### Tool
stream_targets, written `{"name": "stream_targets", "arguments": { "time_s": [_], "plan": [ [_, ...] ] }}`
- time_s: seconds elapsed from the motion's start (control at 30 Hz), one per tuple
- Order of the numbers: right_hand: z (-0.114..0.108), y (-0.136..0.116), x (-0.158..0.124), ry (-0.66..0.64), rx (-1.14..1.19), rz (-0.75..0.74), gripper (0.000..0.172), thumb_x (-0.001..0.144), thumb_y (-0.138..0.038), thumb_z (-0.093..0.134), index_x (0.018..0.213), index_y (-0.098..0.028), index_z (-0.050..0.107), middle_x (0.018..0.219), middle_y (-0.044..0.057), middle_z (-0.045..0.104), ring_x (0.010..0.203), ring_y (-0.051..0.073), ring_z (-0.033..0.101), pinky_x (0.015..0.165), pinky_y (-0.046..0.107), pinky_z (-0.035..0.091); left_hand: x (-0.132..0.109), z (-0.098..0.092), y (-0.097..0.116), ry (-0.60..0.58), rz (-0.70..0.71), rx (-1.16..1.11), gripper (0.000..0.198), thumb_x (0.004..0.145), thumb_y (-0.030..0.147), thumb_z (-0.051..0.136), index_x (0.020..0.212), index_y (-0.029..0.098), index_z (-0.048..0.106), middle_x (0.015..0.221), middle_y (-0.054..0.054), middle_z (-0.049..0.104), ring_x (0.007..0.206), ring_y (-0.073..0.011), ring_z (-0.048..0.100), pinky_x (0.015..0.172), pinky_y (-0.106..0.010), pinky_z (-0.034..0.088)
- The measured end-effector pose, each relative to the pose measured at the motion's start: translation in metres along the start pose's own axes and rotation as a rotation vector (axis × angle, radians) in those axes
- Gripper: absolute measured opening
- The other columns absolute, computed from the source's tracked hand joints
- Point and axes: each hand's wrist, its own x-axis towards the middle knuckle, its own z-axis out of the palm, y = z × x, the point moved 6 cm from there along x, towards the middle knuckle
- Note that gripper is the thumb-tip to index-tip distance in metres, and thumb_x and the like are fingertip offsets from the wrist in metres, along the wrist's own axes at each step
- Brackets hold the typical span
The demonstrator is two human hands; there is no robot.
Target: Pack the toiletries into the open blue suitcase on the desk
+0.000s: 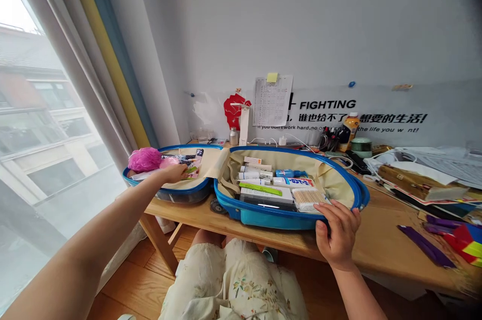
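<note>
A small blue suitcase (271, 215) lies open on a wooden desk (376, 247). Its right half holds tubes, small boxes and a pack of cotton swabs (307, 198). The left half (181, 192) holds a pink bath puff (144, 159) and flat packets (192, 164). My left hand (173, 173) reaches into the left half, fingers curled over the packets beside the puff; what they grip is hidden. My right hand (338, 232) clasps the front rim of the right half, next to the cotton swabs.
A window with curtains (109, 59) fills the left side. Along the wall stand a bottle (349, 131), a small lamp (243, 124) and cables. Papers and boxes (417, 179) crowd the desk's right end, with purple and coloured items (452, 242) near its front.
</note>
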Motion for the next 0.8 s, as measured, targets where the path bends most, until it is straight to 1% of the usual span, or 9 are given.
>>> {"name": "stream_targets", "arguments": {
  "time_s": [0.13,0.23,0.27,0.33,0.4,0.5,0.6,0.7,0.8],
  "plan": [
    [-0.001,-0.004,0.004,0.016,0.015,-0.015,0.025,0.094,-0.027,0.043,0.105,-0.023,0.065,0.097,0.006,0.068,0.108,0.023,0.061,0.111,0.045,0.028,0.000,-0.029,0.011,0.154,-0.034,-0.111,0.037,0.097,0.039,0.026,0.107,0.018,0.054,0.087,-0.010,0.069,0.078,-0.0226,0.066,0.071,-0.033,0.051],
    [-0.001,-0.003,0.004,0.022,0.006,-0.007,0.026,0.094,-0.027,0.042,0.104,-0.023,0.065,0.096,0.006,0.068,0.107,0.023,0.061,0.111,0.045,0.028,0.003,-0.057,0.036,0.257,-0.007,-0.195,0.043,0.101,0.034,0.012,0.120,0.018,0.046,0.088,-0.007,0.067,0.077,-0.0186,0.064,0.072,-0.030,0.050],
    [-0.001,-0.003,0.004,0.022,0.003,-0.004,0.026,0.093,-0.027,0.042,0.104,-0.023,0.065,0.096,0.006,0.068,0.107,0.023,0.061,0.111,0.046,0.029,0.004,-0.066,0.048,0.282,0.014,-0.217,0.041,0.102,0.037,0.014,0.123,0.018,0.044,0.090,-0.006,0.067,0.079,-0.0186,0.064,0.072,-0.030,0.050],
    [0.000,-0.002,0.003,0.015,0.002,-0.003,0.026,0.093,-0.027,0.042,0.104,-0.023,0.065,0.096,0.006,0.068,0.107,0.023,0.061,0.111,0.046,0.029,0.003,-0.080,0.082,0.292,0.101,-0.243,0.038,0.099,0.045,0.032,0.125,0.019,0.044,0.093,-0.006,0.067,0.083,-0.0207,0.065,0.074,-0.030,0.049],
    [0.000,-0.002,0.002,0.010,0.005,-0.008,0.026,0.093,-0.027,0.042,0.105,-0.023,0.065,0.096,0.006,0.068,0.108,0.024,0.061,0.110,0.046,0.029,-0.001,-0.086,0.126,0.237,0.258,-0.235,0.042,0.092,0.047,0.051,0.124,0.020,0.047,0.099,-0.006,0.069,0.089,-0.0233,0.065,0.077,-0.031,0.049],
    [-0.001,-0.002,0.003,0.015,0.014,-0.015,0.026,0.094,-0.027,0.043,0.106,-0.022,0.065,0.096,0.007,0.068,0.108,0.024,0.061,0.111,0.046,0.028,-0.007,-0.077,0.193,0.105,0.505,-0.117,0.039,0.091,0.034,0.054,0.126,0.018,0.051,0.118,-0.011,0.067,0.104,-0.0255,0.065,0.087,-0.032,0.049],
    [-0.002,-0.003,0.003,0.016,0.024,-0.018,0.025,0.093,-0.025,0.044,0.106,-0.022,0.065,0.097,0.007,0.068,0.109,0.024,0.060,0.112,0.046,0.028,-0.007,-0.055,0.241,0.007,0.650,0.012,0.039,0.092,0.027,0.052,0.129,0.015,0.052,0.130,-0.015,0.062,0.115,-0.0259,0.062,0.096,-0.033,0.047],
    [-0.001,-0.002,0.003,0.014,0.023,-0.009,0.027,0.093,-0.025,0.043,0.106,-0.022,0.066,0.098,0.007,0.068,0.110,0.024,0.060,0.111,0.046,0.028,0.000,-0.036,0.266,-0.054,0.685,0.050,0.035,0.090,0.028,0.057,0.123,0.016,0.058,0.128,-0.014,0.063,0.113,-0.0254,0.063,0.095,-0.032,0.048],
    [-0.001,-0.002,0.001,0.015,0.027,0.002,0.027,0.093,-0.025,0.043,0.106,-0.023,0.066,0.098,0.007,0.068,0.110,0.024,0.060,0.112,0.047,0.027,0.008,-0.024,0.275,-0.102,0.698,0.079,0.029,0.090,0.029,0.059,0.115,0.016,0.063,0.124,-0.014,0.065,0.109,-0.0256,0.064,0.092,-0.032,0.048]
  ]
}}
